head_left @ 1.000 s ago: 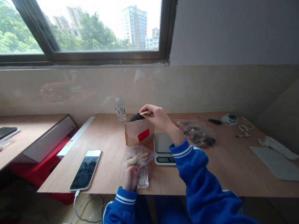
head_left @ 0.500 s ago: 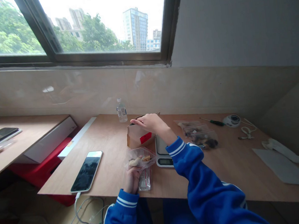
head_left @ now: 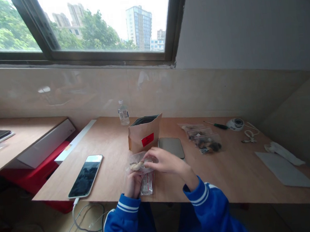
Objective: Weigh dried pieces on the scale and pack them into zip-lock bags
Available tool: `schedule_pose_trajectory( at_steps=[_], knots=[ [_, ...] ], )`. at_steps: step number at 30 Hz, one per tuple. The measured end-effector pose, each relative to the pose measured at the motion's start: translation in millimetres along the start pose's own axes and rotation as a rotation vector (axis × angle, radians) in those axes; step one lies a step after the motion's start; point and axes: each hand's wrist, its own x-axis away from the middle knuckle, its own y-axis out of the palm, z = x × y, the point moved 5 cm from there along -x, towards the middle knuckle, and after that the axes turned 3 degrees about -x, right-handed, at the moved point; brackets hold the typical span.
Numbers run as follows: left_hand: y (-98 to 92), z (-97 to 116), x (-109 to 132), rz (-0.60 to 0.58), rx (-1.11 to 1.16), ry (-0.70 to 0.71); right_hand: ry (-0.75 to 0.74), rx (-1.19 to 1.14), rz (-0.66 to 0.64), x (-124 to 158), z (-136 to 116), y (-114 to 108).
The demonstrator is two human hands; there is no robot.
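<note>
Picking, apparently, among pale pieces [head_left: 136, 166] in a clear plastic bag [head_left: 140, 156] near the kraft pouch [head_left: 142, 134] — left hand [head_left: 133, 184] grasping the bag, right hand [head_left: 167, 160] curled over it, hold unclear — the next move needs a careful pinch.

Blue sleeves [head_left: 216, 211] with white-striped cuffs [head_left: 128, 206]

The way down into the paper bag [head_left: 139, 140] is free, and bare counter [head_left: 112, 140] runs from its left side towards the phone [head_left: 86, 176]. The scale [head_left: 172, 146] blocks its right, the bottle [head_left: 123, 114] its back left; hands [head_left: 162, 160] and clear pouch [head_left: 135, 164] crowd its front.
</note>
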Motion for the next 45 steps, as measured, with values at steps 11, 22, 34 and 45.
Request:
schedule_pose_trajectory(
  at_steps=[11, 22, 34, 45],
  knots=[
    [-3.6, -3, -2, -0.099, -0.1, -0.002, 0.227, -0.083, -0.051, 19, 35, 29],
    [-7.4, -5, -5, -0.061, -0.071, 0.031, 0.233, -0.153, 0.067, 29, 51, 40],
    [-13.2, -4, -4, 0.043, 0.087, 0.003, -0.265, -0.096, 0.654, -57, -19, -92],
    [-7.4, -2, -2, 0.014, 0.077, 0.016, -0.268, 0.173, 0.482, -78, -1, -68]
  ],
)
